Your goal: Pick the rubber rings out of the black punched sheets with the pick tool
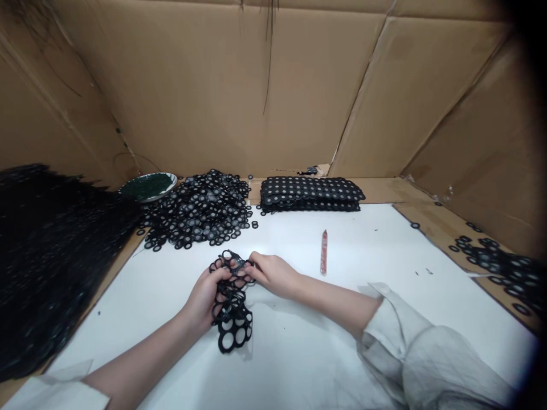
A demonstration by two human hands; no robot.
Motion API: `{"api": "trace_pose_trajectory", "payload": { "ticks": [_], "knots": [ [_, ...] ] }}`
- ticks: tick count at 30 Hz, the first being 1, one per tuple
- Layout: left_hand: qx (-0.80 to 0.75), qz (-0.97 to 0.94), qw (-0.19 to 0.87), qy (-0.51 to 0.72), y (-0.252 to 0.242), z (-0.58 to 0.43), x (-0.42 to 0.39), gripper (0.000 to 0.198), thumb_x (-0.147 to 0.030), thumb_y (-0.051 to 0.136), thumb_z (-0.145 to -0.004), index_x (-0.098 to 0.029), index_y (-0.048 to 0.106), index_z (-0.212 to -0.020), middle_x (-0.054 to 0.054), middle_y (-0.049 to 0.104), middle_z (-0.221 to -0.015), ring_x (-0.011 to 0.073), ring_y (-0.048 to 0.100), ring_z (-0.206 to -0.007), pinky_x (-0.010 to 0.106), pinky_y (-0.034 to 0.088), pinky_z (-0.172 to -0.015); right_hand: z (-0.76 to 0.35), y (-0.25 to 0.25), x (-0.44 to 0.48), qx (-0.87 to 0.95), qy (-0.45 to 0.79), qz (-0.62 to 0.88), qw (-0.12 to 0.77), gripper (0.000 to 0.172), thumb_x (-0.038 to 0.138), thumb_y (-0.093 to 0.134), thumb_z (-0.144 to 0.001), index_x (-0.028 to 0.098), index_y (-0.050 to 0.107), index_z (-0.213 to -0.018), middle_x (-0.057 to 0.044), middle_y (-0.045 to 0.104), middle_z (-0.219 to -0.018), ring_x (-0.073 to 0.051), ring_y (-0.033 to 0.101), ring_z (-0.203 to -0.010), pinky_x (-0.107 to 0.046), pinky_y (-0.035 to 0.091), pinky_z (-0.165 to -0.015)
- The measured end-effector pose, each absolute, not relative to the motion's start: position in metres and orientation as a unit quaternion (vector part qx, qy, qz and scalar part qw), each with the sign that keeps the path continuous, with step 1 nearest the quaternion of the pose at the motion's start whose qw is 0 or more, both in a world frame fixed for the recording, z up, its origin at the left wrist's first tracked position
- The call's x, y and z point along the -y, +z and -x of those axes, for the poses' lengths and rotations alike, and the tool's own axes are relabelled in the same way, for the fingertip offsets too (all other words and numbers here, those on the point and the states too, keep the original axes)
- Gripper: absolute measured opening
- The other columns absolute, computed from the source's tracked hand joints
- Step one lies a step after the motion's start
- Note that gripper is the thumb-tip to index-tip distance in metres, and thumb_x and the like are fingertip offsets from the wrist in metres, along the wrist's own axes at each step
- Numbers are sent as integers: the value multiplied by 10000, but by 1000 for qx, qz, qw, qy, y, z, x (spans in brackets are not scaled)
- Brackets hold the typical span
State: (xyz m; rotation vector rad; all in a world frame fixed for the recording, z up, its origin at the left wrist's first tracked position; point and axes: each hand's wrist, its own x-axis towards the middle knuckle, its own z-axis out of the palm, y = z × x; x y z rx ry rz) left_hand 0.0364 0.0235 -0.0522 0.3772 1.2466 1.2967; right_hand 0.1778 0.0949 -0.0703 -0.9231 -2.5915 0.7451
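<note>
Between my hands, above the white board, is a strip of joined black rings [235,333], bunched at the top with its lower end hanging down. My left hand [209,293] is closed around the bunched part, thumb on top. At the strip's upper right edge, my right hand [269,273] pinches the rings between thumb and fingers. Whether a thread or a small tool is also in the right fingers is too small to make out. Behind my hands lies a large heap of loose black rings [200,210].
A folded stack of joined rings [311,193] lies at the back. A pointed, reddish slim item [323,253] rests on the white board [299,353]. Long black strands [55,256] fill the left side, beside a plate of dark green bits [147,186]. More rings [504,262] lie right. Cardboard walls surround everything.
</note>
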Motion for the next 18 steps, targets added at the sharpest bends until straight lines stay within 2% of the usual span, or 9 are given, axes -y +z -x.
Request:
{"api": "trace_pose_trajectory", "payload": {
  "ticks": [5, 8, 11, 15, 18],
  "knots": [
    [-538, -170, 596, 571, -58, -35, -25, 262, -31, 527, -604, -161, 560, -828, 36, 669, -819, 172, 650, -724, 237, 506, -617, -177, -78, -95, 880, 290, 319, 200, 207, 280, 285, -902, 179, 464, -919, -35, 584, -740, -125, 520, -638, -223, 340, -576],
    [-559, -179, 580, 565, -57, -36, -25, 270, -22, 526, -593, -166, 556, -819, 27, 665, -818, 173, 650, -746, 193, 487, -550, -175, -78, -96, 848, 349, 310, 252, 211, 273, 318, -887, 180, 501, -839, -6, 555, -667, -105, 506, -606, -213, 357, -588],
    [-565, -179, 575, 564, -53, -38, -25, 268, -24, 526, -594, -164, 555, -820, 31, 663, -818, 175, 651, -739, 183, 476, -513, -171, -76, -101, 794, 443, 315, 272, 260, 297, 335, -874, 166, 515, -739, 33, 473, -518, -82, 452, -495, -197, 353, -537],
    [-542, -173, 566, 597, -48, -39, -26, 242, -10, 523, -581, -154, 548, -774, 32, 662, -803, 176, 649, -752, 228, 511, -620, -164, -74, -110, 721, 532, 335, 292, 306, 340, 358, -848, 154, 505, -654, 59, 393, -429, -68, 376, -405, -186, 315, -450],
    [-528, -162, 578, 601, -48, -38, -26, 245, -10, 518, -571, -160, 534, -764, 31, 665, -808, 174, 646, -780, 259, 509, -707, -166, -71, -118, 697, 531, 369, 310, 281, 329, 372, -829, 144, 529, -688, 64, 387, -421, -67, 364, -381, -184, 296, -422]
  ]
}}
